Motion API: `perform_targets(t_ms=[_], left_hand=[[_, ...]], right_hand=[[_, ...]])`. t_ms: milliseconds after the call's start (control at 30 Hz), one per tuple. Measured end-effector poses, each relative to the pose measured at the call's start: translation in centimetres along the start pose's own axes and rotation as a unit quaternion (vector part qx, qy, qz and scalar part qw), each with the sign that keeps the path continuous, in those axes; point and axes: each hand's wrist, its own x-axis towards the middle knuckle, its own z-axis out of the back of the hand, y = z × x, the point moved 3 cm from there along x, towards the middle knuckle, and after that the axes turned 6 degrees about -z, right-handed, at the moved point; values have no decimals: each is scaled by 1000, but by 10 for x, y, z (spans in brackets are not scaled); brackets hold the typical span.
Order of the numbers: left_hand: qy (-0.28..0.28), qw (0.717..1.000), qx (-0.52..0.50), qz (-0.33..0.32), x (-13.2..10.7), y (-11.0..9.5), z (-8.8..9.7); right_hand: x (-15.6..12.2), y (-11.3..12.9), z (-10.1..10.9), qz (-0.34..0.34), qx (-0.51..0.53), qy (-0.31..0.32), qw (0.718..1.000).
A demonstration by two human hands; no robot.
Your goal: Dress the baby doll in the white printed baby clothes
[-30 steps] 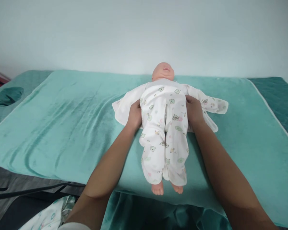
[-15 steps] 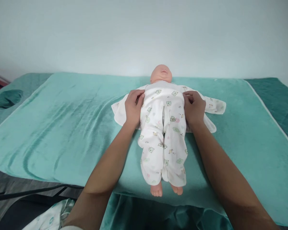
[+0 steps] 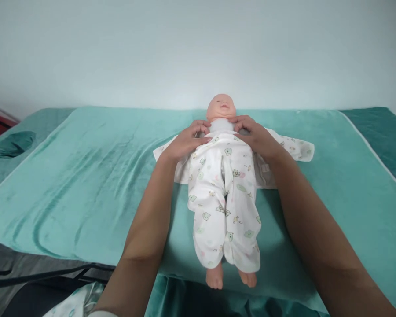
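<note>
A baby doll (image 3: 221, 105) lies on its back, head away from me and bare feet toward me. White printed baby trousers (image 3: 224, 176) cover its legs and reach up to its chest, where a plain white part shows below the neck. Beneath its body a white printed baby shirt (image 3: 297, 147) is spread out, one sleeve stretched to the right. At the chest's left side is my left hand (image 3: 193, 138), thumb on the trousers' upper edge and fingers curved near the shoulder. My right hand (image 3: 257, 136) mirrors it, fingers by the neck and thumb at the waistband. Both have thumb and fingers apart.
A green velvety cover (image 3: 86, 176) lies over the bed, wrinkled at left, against a pale wall (image 3: 198, 53). The bed has a hole (image 3: 15, 143) at its left end. At lower left are a dark chair (image 3: 36, 299) and white printed cloth (image 3: 77, 301).
Both hands have moved from the trousers' sides up and inward to the chest. The upper trouser edge sits lower, uncovering the white chest, and the legs reach closer to me.
</note>
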Motion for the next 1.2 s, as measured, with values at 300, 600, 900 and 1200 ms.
perform_targets(t_ms=[300, 600, 900, 1200], left_hand=[[-88, 996, -1, 16, 25, 13, -5], [-180, 983, 40, -15, 30, 27, -18], [-221, 964, 146, -21, -51, 18, -31], [-204, 945, 250, 46, -100, 15, -50]], right_hand=[[27, -13, -5, -57, -85, -95, 990], [23, -20, -12, -35, -15, -159, 987], [-65, 0, -19, -4, -1, -211, 977], [-222, 113, -65, 64, -121, -28, 990]])
